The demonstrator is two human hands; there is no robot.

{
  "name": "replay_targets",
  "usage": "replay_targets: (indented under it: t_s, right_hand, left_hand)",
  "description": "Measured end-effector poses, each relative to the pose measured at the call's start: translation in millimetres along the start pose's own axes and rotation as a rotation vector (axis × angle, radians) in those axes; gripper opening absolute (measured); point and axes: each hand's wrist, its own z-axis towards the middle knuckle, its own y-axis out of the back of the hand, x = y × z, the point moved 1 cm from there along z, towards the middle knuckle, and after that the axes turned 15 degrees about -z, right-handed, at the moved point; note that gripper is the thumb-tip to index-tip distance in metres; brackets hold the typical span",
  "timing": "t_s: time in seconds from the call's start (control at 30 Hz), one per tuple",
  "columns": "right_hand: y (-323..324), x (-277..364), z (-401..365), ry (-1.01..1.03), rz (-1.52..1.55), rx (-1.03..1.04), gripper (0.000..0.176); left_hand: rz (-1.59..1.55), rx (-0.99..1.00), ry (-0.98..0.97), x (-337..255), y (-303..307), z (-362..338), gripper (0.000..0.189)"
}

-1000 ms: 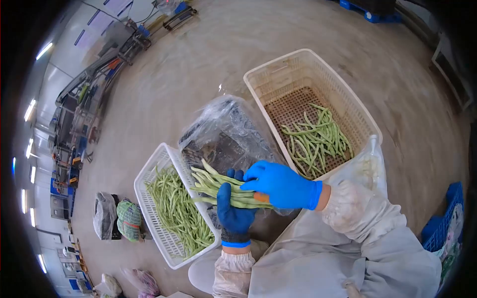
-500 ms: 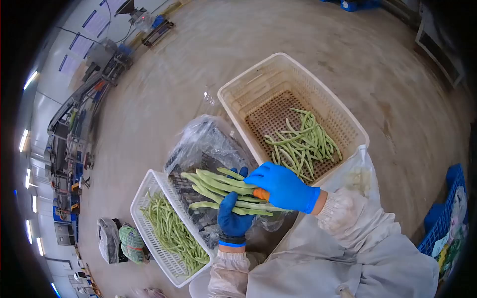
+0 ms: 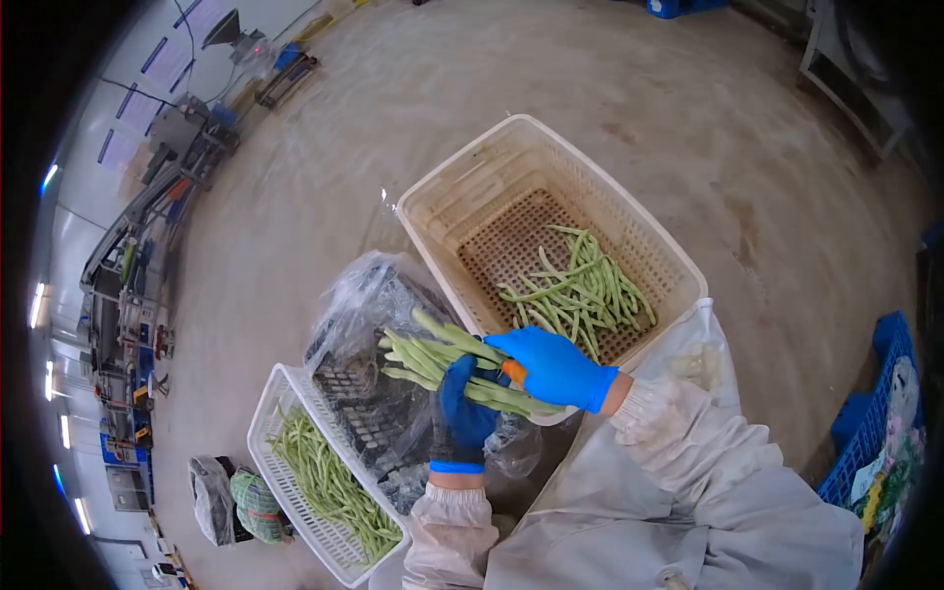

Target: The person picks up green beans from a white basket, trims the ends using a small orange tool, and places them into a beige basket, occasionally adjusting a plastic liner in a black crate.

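Observation:
A bundle of long green beans is held in my left hand, which wears a dark blue glove with its fingers wrapped round the pods. My right hand, in a bright blue glove, is closed at the bundle's right end, with something orange at its fingertips. Beyond the hands is a beige crate with a pile of green beans on its perforated bottom. At the lower left a white basket holds many thinner beans.
A dark crate wrapped in clear plastic lies between the two baskets. A bag and a green net bundle sit on the floor at the left. A blue crate is at the right. Machinery lines the left wall.
The view has shifted slightly. My left hand has closed further round the beans, and the bundle is now tilted more down to the right. My right hand stays at its right end.

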Motion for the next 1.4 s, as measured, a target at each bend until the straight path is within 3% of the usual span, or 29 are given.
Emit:
replay_targets:
  t_s: [0.2, 0.3, 0.37, 0.4, 0.47, 0.5, 0.57, 0.63, 0.73, 0.97, 1.03, 1.07, 1.13, 1.2, 1.27, 1.3, 1.33, 1.4]
  right_hand:
    - [-5, -27, -3, -0.134, 0.123, 0.114, 0.041]
    - [-5, -37, -2, -0.218, 0.053, -0.005, 0.042]
    - [10, -33, 1, -0.108, -0.323, -0.444, 0.032]
    - [13, -33, -1, -0.108, -0.325, -0.443, 0.032]
    - [11, -34, -5, -0.090, -0.086, -0.155, 0.020]
    - [3, -36, -7, -0.189, 0.021, -0.056, 0.014]
    - [-2, -36, -7, -0.169, -0.074, -0.020, 0.015]
    - [-7, -41, -6, -0.145, -0.174, 0.016, 0.016]
    - [-14, -44, -6, -0.181, -0.087, 0.033, 0.018]
    - [-19, -46, -8, -0.135, -0.199, 0.013, 0.011]
    - [-19, -45, -10, -0.122, -0.315, 0.062, 0.009]
    - [-21, -46, -11, -0.083, -0.322, 0.017, 0.008]
    - [-18, -44, -12, -0.058, -0.343, -0.032, 0.006]
    - [-13, -40, -14, 0.007, -0.339, 0.185, 0.007]
    - [-15, -52, -15, 0.029, -0.339, 0.080, 0.007]
    - [-2, -58, -10, -0.096, -0.344, -0.001, 0.007]
    - [10, -63, -5, -0.221, -0.345, -0.081, 0.009]
    - [36, -79, 0, -0.342, -0.094, -0.651, 0.012]
  left_hand:
    - [0.174, -0.167, -0.076, 15, -1, 18, 0.027]
    - [0.169, -0.150, -0.045, 27, 18, 34, 0.028]
    - [0.138, -0.132, 0.007, 29, 23, 42, 0.028]
    - [0.108, -0.113, 0.055, 30, 22, 44, 0.028]
    - [0.100, -0.067, 0.073, 32, 17, 47, 0.026]
    - [0.085, -0.068, 0.078, 33, 15, 47, 0.026]
    - [0.072, -0.070, 0.089, 35, 16, 46, 0.025]
    - [0.248, 0.042, -0.004, 39, 23, 49, 0.026]
    - [0.003, -0.033, 0.080, 40, 26, 55, 0.030]
    - [0.104, 0.011, 0.029, 38, 34, 57, 0.030]
    - [1.084, 0.296, -0.470, 39, 37, 52, 0.033]
    - [1.075, 0.310, -0.461, 37, 36, 52, 0.033]
    - [1.384, 0.423, -0.571, 26, 30, 50, 0.041]
    - [1.437, 0.501, -0.607, 19, 36, 52, 0.039]
    - [0.873, 0.158, 0.122, 14, 56, 57, 0.029]
    - [0.568, 0.055, 0.218, 16, 38, 49, 0.024]
    - [0.567, 0.054, 0.220, 16, 24, 44, 0.024]
    - [0.405, -0.072, 0.272, 16, 9, 40, 0.030]
